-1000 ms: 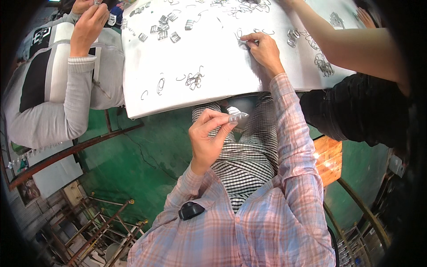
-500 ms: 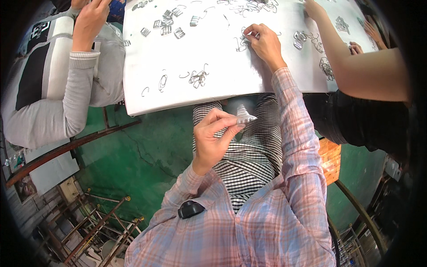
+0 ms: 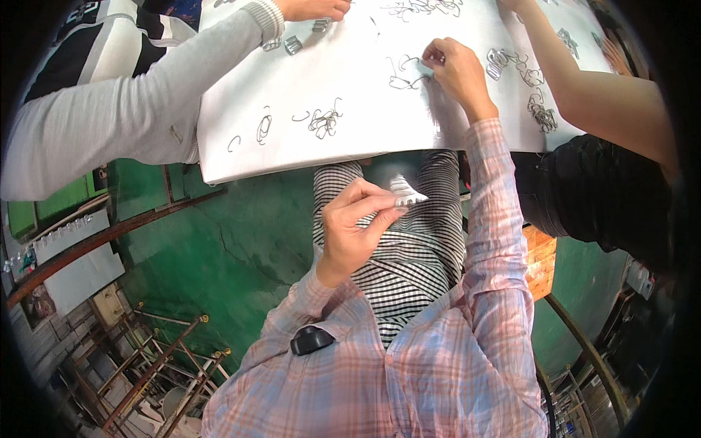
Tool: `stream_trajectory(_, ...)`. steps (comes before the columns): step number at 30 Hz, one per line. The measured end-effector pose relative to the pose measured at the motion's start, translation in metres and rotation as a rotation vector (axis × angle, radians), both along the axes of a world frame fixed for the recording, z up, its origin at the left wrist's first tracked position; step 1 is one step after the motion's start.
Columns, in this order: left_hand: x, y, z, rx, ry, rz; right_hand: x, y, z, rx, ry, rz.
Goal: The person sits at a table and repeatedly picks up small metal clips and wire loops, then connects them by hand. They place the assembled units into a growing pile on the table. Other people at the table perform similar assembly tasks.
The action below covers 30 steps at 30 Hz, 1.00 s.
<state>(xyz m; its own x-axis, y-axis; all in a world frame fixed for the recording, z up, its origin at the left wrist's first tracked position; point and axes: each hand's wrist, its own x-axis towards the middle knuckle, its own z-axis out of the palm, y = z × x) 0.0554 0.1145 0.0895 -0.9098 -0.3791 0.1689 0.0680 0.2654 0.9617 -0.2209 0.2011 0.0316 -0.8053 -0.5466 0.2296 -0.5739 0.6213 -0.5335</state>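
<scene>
Two bare hands working in the head view, the only one I've got. Left hand has thumb and index finger clamped on a small silver ribbed metal piece, held up over the black-and-white checked trousers, just off the near edge of the white-topped table. Right hand is reaching in over the tabletop, fingertips bunched right at a loose group of thin dark curved wires. Can't tell if it's actually pinching one.

More of the same kind of stuff lies around: a tangled heap of dark wire hooks near the table's near edge, then an oval clump of dark wire and a lone C-shaped wire closer to the near left corner. Toward the right edge there's a cluster of silver ribbed pieces and a dark wire pile.

Neighbours: a grey knit sleeve stretches across the left edge, and another person's bare forearm comes in over the right edge.
</scene>
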Motion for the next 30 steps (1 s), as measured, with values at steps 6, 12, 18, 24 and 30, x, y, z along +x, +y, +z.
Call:
stream_trajectory(6,0.0,-0.003,0.002,-0.004,-0.013,-0.003,-0.015,-0.018,-0.007,0.085,-0.049,0.108)
stream_trajectory(12,0.003,0.0,0.0,0.021,-0.013,0.028,-0.013,-0.016,-0.014,0.287,-0.001,0.189)
stream_trajectory(18,0.001,-0.004,-0.013,-0.043,-0.04,0.017,0.017,0.011,-0.007,-0.119,-0.019,0.143)
stream_trajectory(24,0.001,-0.003,-0.033,0.122,-0.121,0.096,0.118,0.038,0.046,-0.479,-0.505,-0.044)
stream_trajectory(30,-0.004,0.001,-0.044,0.185,-0.126,0.138,0.159,0.05,0.049,-0.651,-0.697,-0.057)
